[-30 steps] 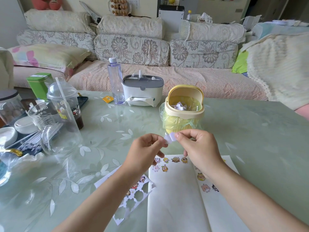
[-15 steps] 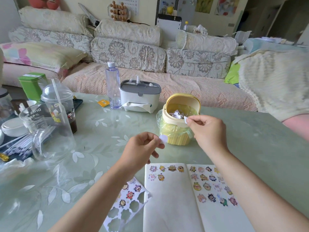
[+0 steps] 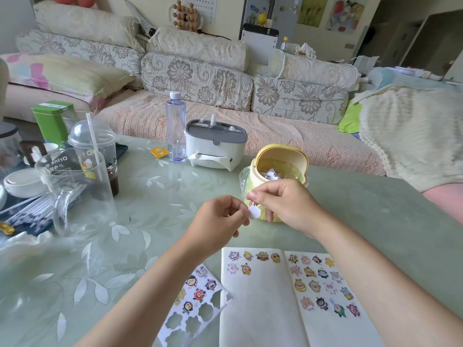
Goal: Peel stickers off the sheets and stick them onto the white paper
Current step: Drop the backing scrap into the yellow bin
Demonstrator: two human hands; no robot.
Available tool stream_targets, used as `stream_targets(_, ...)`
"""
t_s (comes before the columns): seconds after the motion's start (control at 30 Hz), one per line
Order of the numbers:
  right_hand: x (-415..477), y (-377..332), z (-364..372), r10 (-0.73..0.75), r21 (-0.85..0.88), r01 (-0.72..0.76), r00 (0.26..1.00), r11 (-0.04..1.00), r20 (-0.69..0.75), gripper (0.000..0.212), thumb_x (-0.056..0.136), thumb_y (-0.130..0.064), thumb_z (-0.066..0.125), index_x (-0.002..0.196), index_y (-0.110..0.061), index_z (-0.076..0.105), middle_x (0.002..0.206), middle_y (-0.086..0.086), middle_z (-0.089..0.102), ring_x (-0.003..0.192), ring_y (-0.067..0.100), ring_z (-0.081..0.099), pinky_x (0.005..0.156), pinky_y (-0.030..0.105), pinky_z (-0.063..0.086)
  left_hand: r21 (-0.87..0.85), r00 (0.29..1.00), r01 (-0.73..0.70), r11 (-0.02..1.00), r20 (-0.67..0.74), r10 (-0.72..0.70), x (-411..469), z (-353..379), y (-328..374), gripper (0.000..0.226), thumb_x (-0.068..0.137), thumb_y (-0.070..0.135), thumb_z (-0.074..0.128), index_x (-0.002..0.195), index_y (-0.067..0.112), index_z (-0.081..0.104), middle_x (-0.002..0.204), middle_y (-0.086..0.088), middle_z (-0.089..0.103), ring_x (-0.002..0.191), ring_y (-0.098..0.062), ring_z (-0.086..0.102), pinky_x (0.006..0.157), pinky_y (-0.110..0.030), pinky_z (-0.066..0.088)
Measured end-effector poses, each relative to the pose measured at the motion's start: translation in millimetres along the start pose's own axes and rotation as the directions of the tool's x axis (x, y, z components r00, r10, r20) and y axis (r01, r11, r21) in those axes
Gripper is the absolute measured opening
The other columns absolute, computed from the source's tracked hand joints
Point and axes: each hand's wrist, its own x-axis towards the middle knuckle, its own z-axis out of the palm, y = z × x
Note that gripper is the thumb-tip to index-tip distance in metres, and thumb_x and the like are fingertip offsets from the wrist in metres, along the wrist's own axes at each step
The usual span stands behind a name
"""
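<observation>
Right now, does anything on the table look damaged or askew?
Only the sticker sheet, left of the white paper: it lies at a slant to the paper, riddled with empty cut-outs, its right edge ragged. Nothing looks spilled.

Place: a home living room.
Seating: a floral sofa with a pillow, along the table's far edge.
Table's far edge: tissue box, water bottle.
Table's left edge: domed drink cup.
Wall: pictures.
</observation>
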Motion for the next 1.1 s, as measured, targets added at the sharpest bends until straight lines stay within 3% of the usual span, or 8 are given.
stream_targets(0.4, -5.0, 0.7, -9.9, 0.010, 0.026, -0.011, 0.999, 1.000, 0.040, 0.011, 0.087, -0.028, 0.076, 0.080, -0.020, 0.077, 0.068, 0.022, 0.064, 0.055, 0.016, 0.052, 0.063, 0.029, 0.042, 0.012, 0.999, -0.022, 1.000, 0.029, 0.021, -1.8, -0.2, -0.1, 0.014, 0.095, 0.020, 0.062, 0.084, 0.017, 0.069, 0.076, 0.005, 0.072, 0.058, -0.011, 0.055, 0.047, -0.011, 0.038)
stream_targets(0.53, -3.4, 3.1, -9.1, 0.000, 0.018, -0.001, 0.999, 1.000, 0.055, 0.012, 0.090, -0.022, 0.073, 0.078, -0.021, 0.073, 0.063, 0.005, 0.062, 0.054, 0.014, 0.054, 0.062, 0.028, 0.046, 0.033, 0.999, -0.026, 0.999, 0.037, 0.025, -0.8, 0.6, -1.1, 0.014, 0.095, 0.021, 0.061, 0.084, 0.017, 0.069, 0.076, 0.006, 0.072, 0.058, -0.011, 0.056, 0.048, -0.011, 0.038)
stream_targets(0.63, -2.7, 4.5, -7.9, 0.015, -0.015, -0.014, 0.999, 1.000, 0.052, 0.015, 0.093, -0.023, 0.070, 0.079, -0.019, 0.071, 0.068, 0.012, 0.065, 0.053, 0.013, 0.055, 0.064, 0.028, 0.046, 0.034, 1.000, -0.017, 0.999, 0.021, 0.016, 0.8, 0.0, -2.2, 0.013, 0.095, 0.021, 0.061, 0.084, 0.015, 0.068, 0.075, 0.006, 0.072, 0.057, -0.012, 0.056, 0.049, -0.012, 0.038)
stream_targets(0.7, -0.7, 5.8, -7.1, 0.019, 0.002, -0.019, 1.000, 1.000, -0.005, 0.017, 0.094, -0.022, 0.068, 0.079, -0.016, 0.070, 0.076, 0.019, 0.069, 0.051, 0.013, 0.053, 0.063, 0.027, 0.044, 0.051, 1.000, -0.010, 0.999, 0.006, 0.009, 1.1, 0.1, -3.2, 0.013, 0.093, 0.022, 0.062, 0.084, 0.016, 0.068, 0.075, 0.006, 0.072, 0.057, -0.011, 0.056, 0.049, -0.013, 0.039)
stream_targets(0.8, 8.7, 8.2, -13.9, 0.029, 0.087, -0.010, 0.974, 0.996, -0.223, 0.016, 0.092, -0.019, 0.070, 0.076, -0.018, 0.072, 0.072, 0.004, 0.070, 0.042, 0.011, 0.048, 0.051, 0.018, 0.041, 0.052, 1.000, 0.009, 0.999, -0.015, -0.008, 1.3, -0.6, -4.7, 0.013, 0.092, 0.024, 0.064, 0.083, 0.017, 0.068, 0.076, 0.006, 0.073, 0.056, -0.009, 0.056, 0.048, -0.015, 0.038)
stream_targets(0.9, 26.8, 15.1, -30.4, 0.040, 0.009, -0.040, 0.908, 0.999, -0.416, 0.012, 0.087, -0.020, 0.074, 0.076, -0.023, 0.076, 0.072, -0.007, 0.073, 0.041, 0.007, 0.050, 0.050, 0.019, 0.042, 0.070, 0.999, 0.011, 0.998, -0.033, -0.009, 2.2, -2.0, -5.5, 0.013, 0.092, 0.023, 0.062, 0.082, 0.018, 0.068, 0.076, 0.007, 0.073, 0.055, -0.009, 0.055, 0.047, -0.014, 0.037)
stream_targets(1.03, 50.5, 23.2, -41.9, -0.004, -0.260, -0.164, 0.839, 0.951, -0.544, 0.004, 0.084, -0.025, 0.076, 0.084, -0.028, 0.079, 0.084, -0.012, 0.075, 0.081, 0.008, 0.069, 0.078, 0.027, 0.053, 0.110, 0.999, 0.001, 0.994, -0.034, 0.003, 3.7, -1.4, -7.1, 0.014, 0.091, 0.031, 0.064, 0.080, 0.021, 0.068, 0.075, 0.010, 0.073, 0.055, -0.008, 0.057, 0.048, -0.014, 0.039)
stream_targets(1.1, 58.4, 23.7, -39.7, 0.005, -0.317, -0.210, 0.840, 0.925, -0.543, 0.008, 0.085, -0.024, 0.075, 0.091, -0.027, 0.079, 0.091, -0.012, 0.076, 0.089, 0.011, 0.068, 0.080, 0.026, 0.050, 0.139, 1.000, 0.000, 0.990, -0.031, 0.004, 4.6, -1.0, -7.7, 0.016, 0.089, 0.035, 0.064, 0.081, 0.023, 0.068, 0.076, 0.013, 0.072, 0.055, -0.008, 0.058, 0.051, -0.016, 0.041)
